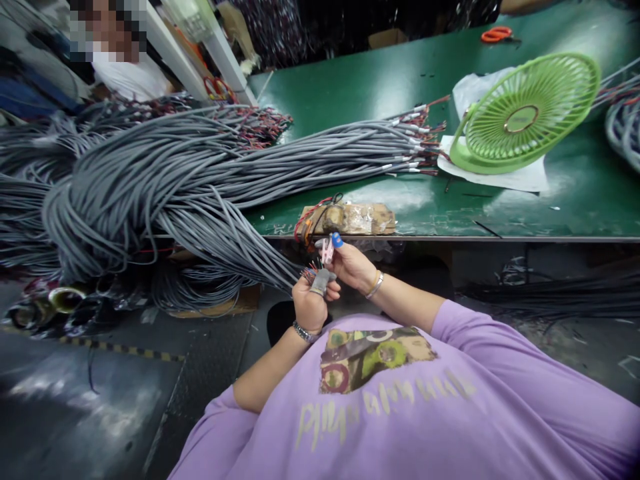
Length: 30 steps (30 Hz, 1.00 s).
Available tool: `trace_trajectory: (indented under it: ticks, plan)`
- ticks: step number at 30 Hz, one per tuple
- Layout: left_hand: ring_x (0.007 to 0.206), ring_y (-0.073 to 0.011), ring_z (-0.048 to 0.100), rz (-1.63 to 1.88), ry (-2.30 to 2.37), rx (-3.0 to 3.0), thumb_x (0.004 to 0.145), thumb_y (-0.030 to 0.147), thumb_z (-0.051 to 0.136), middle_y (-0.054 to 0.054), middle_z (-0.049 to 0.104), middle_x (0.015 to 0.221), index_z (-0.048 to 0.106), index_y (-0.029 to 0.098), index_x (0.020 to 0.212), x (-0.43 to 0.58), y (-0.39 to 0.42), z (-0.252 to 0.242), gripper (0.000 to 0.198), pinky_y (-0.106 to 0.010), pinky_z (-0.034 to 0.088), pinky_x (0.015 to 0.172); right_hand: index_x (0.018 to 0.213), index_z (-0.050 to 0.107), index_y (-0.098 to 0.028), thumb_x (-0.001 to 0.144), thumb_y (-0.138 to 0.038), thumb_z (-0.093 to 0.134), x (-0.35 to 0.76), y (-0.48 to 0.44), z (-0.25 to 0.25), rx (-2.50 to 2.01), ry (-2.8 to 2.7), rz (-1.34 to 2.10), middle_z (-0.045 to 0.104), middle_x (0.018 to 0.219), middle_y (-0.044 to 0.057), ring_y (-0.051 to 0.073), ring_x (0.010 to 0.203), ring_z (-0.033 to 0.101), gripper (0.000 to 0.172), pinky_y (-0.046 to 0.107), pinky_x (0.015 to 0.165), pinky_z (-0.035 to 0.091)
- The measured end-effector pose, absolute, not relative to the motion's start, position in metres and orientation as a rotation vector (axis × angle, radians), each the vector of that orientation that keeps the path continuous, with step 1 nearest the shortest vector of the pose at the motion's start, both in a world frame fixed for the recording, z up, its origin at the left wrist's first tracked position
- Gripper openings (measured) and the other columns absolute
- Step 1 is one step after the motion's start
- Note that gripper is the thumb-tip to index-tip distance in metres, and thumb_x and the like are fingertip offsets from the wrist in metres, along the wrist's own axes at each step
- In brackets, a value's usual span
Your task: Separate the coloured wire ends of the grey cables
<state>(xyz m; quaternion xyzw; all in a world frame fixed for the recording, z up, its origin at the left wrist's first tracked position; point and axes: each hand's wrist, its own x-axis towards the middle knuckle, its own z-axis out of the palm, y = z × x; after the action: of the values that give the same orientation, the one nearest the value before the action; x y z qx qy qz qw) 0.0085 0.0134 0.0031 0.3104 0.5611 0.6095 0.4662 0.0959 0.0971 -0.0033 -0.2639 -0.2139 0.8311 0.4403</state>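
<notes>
My left hand (311, 303) is closed around the ends of a bundle of grey cables (250, 250), and short coloured wires stick up above its fingers. Grey wrapping covers its thumb. Just to the upper right, my right hand (353, 265) pinches a small pink-and-white piece (327, 251) beside those wires. A blue cover (337, 240) sits on one of its fingertips. Past both hands, at the table's edge, lies a wooden block (383, 219) with clear tape, red and black wires and an orange part on it.
The green table (425, 207) carries a thick pile of grey cables (125, 180) with stripped red ends. A green fan (525, 120) stands on white paper (530, 175) at the right. Orange scissors (497, 35) lie farther back. Another person (127, 73) is at the upper left.
</notes>
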Motion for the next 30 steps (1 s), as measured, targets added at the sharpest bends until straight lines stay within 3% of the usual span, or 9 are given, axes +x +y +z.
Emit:
trace_trajectory:
  ticks: [9,14,21,24,26,28,30]
  plan:
    - [0.037,-0.0093,0.056,1.484,1.34,0.759,0.072,0.045,0.07,-0.002,0.065,0.053,0.066,0.014,0.07,0.003,0.006,0.002,0.031,-0.018,0.039,0.037,0.081,0.064,-0.016,0.084,-0.064,0.054,0.108,0.095,-0.013,-0.7,-0.399,2.159,0.063,0.073,0.003,0.01,0.06,0.051,0.05,0.021,0.052,0.036]
    - [0.04,-0.0101,0.057,1.435,1.3,0.772,0.073,0.048,0.071,-0.003,0.067,0.054,0.067,0.014,0.072,-0.002,-0.005,-0.001,0.035,-0.019,0.042,0.04,0.074,0.059,-0.015,0.083,-0.059,0.06,0.124,0.095,-0.022,-0.764,-0.337,2.138,0.062,0.072,0.001,0.008,0.057,0.048,0.045,0.02,0.051,0.035]
    - [0.082,-0.0223,0.072,1.432,1.08,0.751,0.079,0.057,0.061,-0.012,0.075,0.085,0.071,0.014,0.09,-0.005,-0.004,-0.008,0.046,-0.03,0.054,0.068,0.079,0.062,-0.016,0.078,-0.047,0.07,0.142,0.089,-0.024,-0.8,-0.386,2.103,0.061,0.07,-0.001,0.007,0.055,0.047,0.031,0.019,0.052,0.037]
    - [0.075,-0.0182,0.071,1.439,1.076,0.703,0.077,0.053,0.065,-0.011,0.075,0.087,0.069,0.013,0.094,-0.005,-0.003,-0.009,0.043,-0.021,0.048,0.055,0.081,0.063,-0.017,0.073,-0.045,0.074,0.147,0.083,-0.027,-0.846,-0.484,2.031,0.061,0.071,-0.002,0.007,0.056,0.048,0.031,0.02,0.052,0.037]
    - [0.058,-0.0118,0.066,1.406,1.141,0.688,0.078,0.049,0.066,-0.009,0.074,0.084,0.066,0.012,0.097,-0.005,-0.005,-0.011,0.041,-0.016,0.033,0.04,0.079,0.063,-0.017,0.067,-0.045,0.078,0.148,0.078,-0.031,-0.884,-0.585,1.967,0.061,0.072,-0.001,0.007,0.057,0.048,0.034,0.02,0.052,0.038]
    - [0.047,-0.0075,0.059,1.364,1.202,0.697,0.078,0.045,0.067,-0.008,0.073,0.084,0.062,0.013,0.102,-0.005,-0.009,-0.013,0.041,-0.017,0.022,0.036,0.079,0.064,-0.017,0.065,-0.044,0.079,0.149,0.071,-0.033,-0.909,-0.718,1.915,0.061,0.072,-0.001,0.007,0.056,0.047,0.034,0.02,0.052,0.038]
    - [0.044,-0.0061,0.055,1.33,1.24,0.725,0.077,0.04,0.068,-0.007,0.073,0.088,0.059,0.014,0.108,-0.006,-0.012,-0.016,0.042,-0.017,0.021,0.035,0.082,0.066,-0.017,0.067,-0.043,0.078,0.148,0.062,-0.035,-0.919,-0.889,1.866,0.06,0.072,-0.002,0.006,0.056,0.046,0.032,0.019,0.052,0.037]
